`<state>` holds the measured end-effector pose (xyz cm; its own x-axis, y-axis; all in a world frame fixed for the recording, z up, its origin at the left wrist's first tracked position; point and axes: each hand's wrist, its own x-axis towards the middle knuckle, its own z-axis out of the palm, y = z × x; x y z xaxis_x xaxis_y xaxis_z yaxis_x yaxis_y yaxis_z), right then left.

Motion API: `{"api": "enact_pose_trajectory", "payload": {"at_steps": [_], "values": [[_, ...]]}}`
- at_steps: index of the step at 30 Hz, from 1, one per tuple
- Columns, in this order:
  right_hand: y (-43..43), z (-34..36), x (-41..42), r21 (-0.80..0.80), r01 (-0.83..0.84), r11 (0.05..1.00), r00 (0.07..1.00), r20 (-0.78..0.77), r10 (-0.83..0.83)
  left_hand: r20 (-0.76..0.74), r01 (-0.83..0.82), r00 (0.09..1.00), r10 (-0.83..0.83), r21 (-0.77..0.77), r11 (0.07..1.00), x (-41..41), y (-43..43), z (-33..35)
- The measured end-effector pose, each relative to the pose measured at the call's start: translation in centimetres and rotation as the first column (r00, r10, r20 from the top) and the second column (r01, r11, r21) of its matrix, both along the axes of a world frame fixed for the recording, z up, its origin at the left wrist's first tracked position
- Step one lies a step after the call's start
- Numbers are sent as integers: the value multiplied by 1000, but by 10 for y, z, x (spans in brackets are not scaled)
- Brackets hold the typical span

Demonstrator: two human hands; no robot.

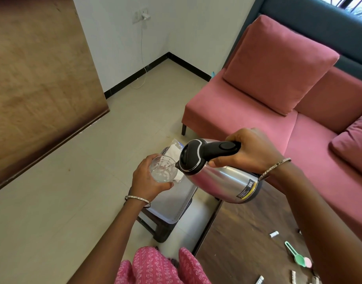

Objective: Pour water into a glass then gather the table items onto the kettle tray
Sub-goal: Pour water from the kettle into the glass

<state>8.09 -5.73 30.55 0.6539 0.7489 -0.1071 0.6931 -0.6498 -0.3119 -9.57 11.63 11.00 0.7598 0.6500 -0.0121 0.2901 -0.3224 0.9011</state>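
Table (247,232): dark wooden top is lying at the lower right, carrying the loose items; none of them appears gathered yet, so the second half of the task is waiting.
Tray (176,214): grey kettle tray is sitting on a low stool just beside the table, below the glass; a white packet (175,149) is lying at its far end, and the kettle is not standing on it.
Kettle (223,181): steel body is hanging in the air, tipping spout-down, with the spout right at the glass rim; pouring looks to be underway.
Right hand (251,150): fingers and thumb are curling firmly round the kettle's black handle.
Left hand (147,181): fingers are wrapping round the glass from the side, holding it up over the tray.
Glass (162,169): clear tumbler is taking water; how full it is getting cannot be told, so the first step is probably unfinished.
Spoons (297,257): green and pink measuring spoons are lying together on the table, awaiting pickup.
Sachets (273,234): small white sachets are lying scattered near the spoons, apart from one another, also waiting to go onto the tray.
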Motion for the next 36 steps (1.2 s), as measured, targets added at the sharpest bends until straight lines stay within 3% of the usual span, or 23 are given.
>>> {"api": "enact_pose_trajectory", "payload": {"at_steps": [36], "values": [[9, -1, 6, 8, -63, 998, 998, -17, 63, -50, -22, 999, 21, -21, 1000, -1, 2, -2]]}}
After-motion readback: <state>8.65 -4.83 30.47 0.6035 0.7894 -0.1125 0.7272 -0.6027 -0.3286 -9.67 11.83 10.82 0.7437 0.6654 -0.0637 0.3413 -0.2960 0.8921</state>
